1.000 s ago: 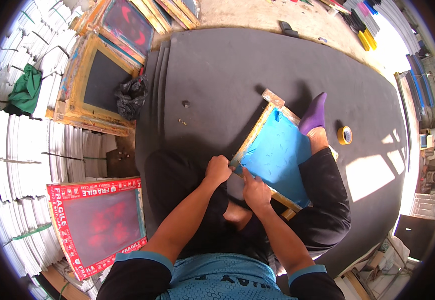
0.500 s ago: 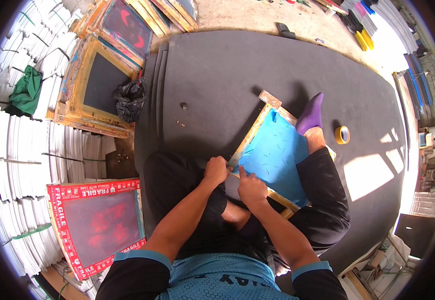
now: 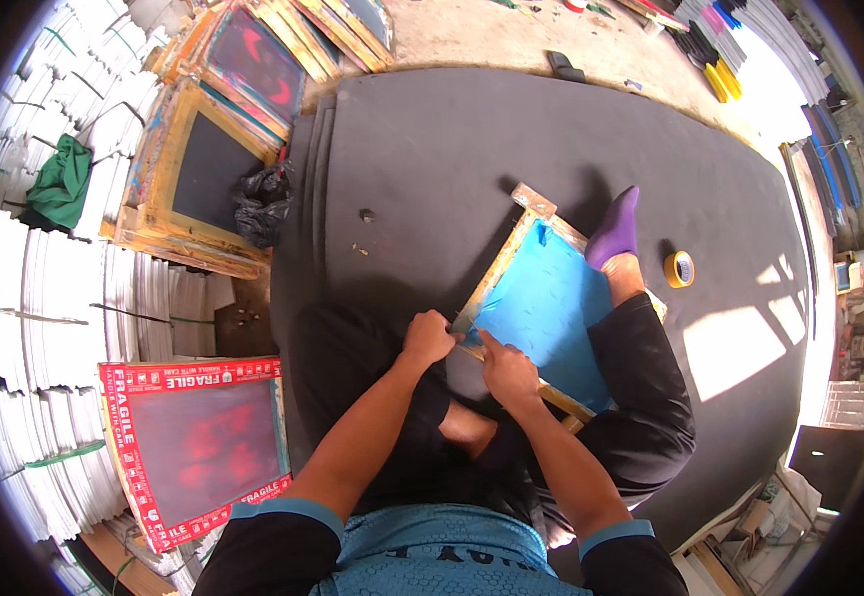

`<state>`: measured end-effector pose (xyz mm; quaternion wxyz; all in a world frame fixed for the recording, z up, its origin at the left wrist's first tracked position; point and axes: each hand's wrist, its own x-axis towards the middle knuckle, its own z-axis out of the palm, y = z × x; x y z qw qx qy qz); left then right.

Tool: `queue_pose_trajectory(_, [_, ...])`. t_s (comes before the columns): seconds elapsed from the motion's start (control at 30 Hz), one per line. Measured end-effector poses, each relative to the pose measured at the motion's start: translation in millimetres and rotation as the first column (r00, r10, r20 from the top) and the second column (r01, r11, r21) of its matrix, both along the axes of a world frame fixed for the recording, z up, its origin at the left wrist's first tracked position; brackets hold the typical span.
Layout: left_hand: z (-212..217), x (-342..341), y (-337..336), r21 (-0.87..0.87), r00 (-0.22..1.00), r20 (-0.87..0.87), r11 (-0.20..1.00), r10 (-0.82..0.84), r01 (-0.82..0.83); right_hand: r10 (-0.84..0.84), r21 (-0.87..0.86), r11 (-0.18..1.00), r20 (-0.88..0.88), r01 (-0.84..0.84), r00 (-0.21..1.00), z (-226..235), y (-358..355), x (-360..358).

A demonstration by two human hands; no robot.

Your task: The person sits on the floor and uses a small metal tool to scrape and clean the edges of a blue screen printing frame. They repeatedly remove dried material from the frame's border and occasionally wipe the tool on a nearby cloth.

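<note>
A wooden screen-printing frame (image 3: 499,270) with a bright blue sheet (image 3: 546,293) across it lies slanted in front of my crossed legs. My left hand (image 3: 431,339) is closed around the frame's near left corner. Over the near edge, beside that corner, is my right hand (image 3: 509,372); its index finger reaches to the blue sheet's edge while the other fingers curl in. Whatever its fingertips hold, if anything, is too small to make out. My purple-socked foot (image 3: 615,230) rests by the frame's right side. A wooden block (image 3: 533,201) sits against the far corner.
Dark grey stacked sheets (image 3: 432,149) form the surface under me. A yellow tape roll (image 3: 679,269) lies right of my foot. Left are a red-taped frame (image 3: 198,447), a black plastic bag (image 3: 265,204), more wooden frames (image 3: 188,189) and white bundled stacks (image 3: 44,318).
My right hand has shifted slightly right and away from me along the frame's near edge. My left hand stays at the corner. The view has tilted a little.
</note>
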<state>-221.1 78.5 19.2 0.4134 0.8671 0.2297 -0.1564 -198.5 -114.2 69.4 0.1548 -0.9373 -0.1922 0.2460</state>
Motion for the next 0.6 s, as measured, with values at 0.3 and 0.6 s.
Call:
queue_pose_trajectory(0.3, [-3.1,1.7,0.4,0.062,0.998,0.022,0.996,-0.067,0.065,-0.062,0.147,0.988,0.086,0.049,0.994,-25.5,-24.7,-25.1])
queue_pose_trajectory(0.6, [-8.1,1.8,-7.4,0.152,0.991,0.117,0.985,0.063,-0.08,-0.087,0.162,0.984,0.053,0.078,0.995,-12.6,-33.2,-26.5])
